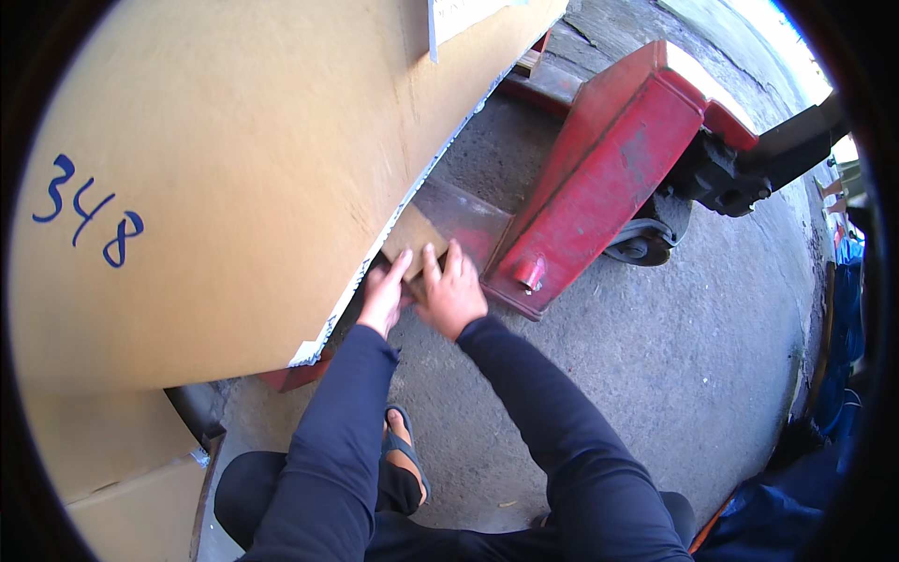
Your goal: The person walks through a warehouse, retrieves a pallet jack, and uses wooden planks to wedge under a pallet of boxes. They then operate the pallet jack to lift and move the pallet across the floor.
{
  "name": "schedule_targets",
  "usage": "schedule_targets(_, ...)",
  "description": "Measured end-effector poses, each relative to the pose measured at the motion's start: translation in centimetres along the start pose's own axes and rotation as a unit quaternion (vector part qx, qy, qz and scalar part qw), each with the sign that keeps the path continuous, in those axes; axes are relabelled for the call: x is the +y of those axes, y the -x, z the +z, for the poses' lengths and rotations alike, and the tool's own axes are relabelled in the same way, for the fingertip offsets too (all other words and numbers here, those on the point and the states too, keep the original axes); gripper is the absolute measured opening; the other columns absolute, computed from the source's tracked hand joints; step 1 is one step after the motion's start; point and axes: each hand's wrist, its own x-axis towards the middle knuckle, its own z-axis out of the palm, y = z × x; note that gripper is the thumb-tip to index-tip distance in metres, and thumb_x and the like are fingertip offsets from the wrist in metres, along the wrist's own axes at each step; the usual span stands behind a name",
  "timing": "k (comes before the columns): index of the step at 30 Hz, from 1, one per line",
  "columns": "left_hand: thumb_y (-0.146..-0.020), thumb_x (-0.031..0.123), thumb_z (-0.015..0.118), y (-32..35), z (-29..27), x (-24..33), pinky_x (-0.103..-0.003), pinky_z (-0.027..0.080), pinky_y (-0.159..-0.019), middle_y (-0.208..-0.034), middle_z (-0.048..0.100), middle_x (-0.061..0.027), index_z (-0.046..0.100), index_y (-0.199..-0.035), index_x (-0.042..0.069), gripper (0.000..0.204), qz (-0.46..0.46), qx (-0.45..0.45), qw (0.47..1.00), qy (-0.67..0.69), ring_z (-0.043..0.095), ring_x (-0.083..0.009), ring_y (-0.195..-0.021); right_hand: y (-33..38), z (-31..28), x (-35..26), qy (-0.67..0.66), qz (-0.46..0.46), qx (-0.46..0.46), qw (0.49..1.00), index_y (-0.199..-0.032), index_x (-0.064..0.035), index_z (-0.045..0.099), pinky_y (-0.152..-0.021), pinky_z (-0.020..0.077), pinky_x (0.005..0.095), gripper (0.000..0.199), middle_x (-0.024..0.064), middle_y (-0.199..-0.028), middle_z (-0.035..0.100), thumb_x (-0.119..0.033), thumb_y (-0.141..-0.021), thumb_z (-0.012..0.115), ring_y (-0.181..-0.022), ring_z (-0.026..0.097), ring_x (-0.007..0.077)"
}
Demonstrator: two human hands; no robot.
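My left hand (382, 292) and my right hand (453, 288) are close together at the bottom edge of a large cardboard box (234, 187). Between them is a tan, flat-faced piece (412, 236), either cardboard or wood; I cannot tell which. It lies against the fork (461, 217) of a red pallet jack, beside the box's edge. My right fingers are bent over its near side, and my left thumb and fingers close on its near left corner. Its underside is hidden by my hands.
The worn red body of the pallet jack (599, 178) stands to the right, with a black handle base and wheel (641, 242) behind. More cardboard boxes (112, 450) are at the lower left. Blue sheeting (847, 328) lies along the right edge. The floor (674, 356) is grey concrete.
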Motion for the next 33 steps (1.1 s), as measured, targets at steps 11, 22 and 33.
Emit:
schedule_targets(11,-0.090,0.050,0.067,-2.2,-0.5,-1.4,-0.038,0.056,-0.068,-0.093,0.064,-0.0171,0.055,-0.118,-0.003,0.060,0.002,0.074,0.996,-0.052,0.067,-0.0249,-0.081,-4.2,-0.6,3.9,-0.061,-0.072,0.022,0.995,-0.144,0.0014,0.038,-0.102,0.0400,0.0507,0.091,0.0372,-0.135,0.036,-0.020,-0.064,0.077,-0.122,0.044,0.0491)
schedule_targets(22,-0.092,0.056,0.062,-4.0,0.0,0.1,-0.047,0.055,-0.083,-0.125,0.052,-0.0253,0.034,-0.144,0.000,0.081,0.019,0.076,0.997,-0.024,0.063,-0.0320,-0.099,-6.6,-0.7,5.7,0.042,-0.047,0.004,0.998,-0.148,-0.0034,0.033,-0.104,0.0389,0.0542,0.108,0.0341,-0.139,0.038,-0.030,-0.058,0.088,-0.126,0.045,0.0466)
schedule_targets(33,-0.097,0.050,0.055,-5.6,1.0,0.1,-0.044,0.043,-0.102,-0.143,0.045,-0.0168,0.038,-0.146,0.003,0.070,0.083,0.045,0.994,0.050,0.050,-0.0294,-0.126,-6.5,-1.2,0.7,-0.038,0.078,0.002,0.996,-0.140,0.0107,0.035,-0.089,0.0452,0.0446,0.101,0.0225,-0.116,0.052,-0.030,-0.060,0.081,-0.107,0.053,0.0356)
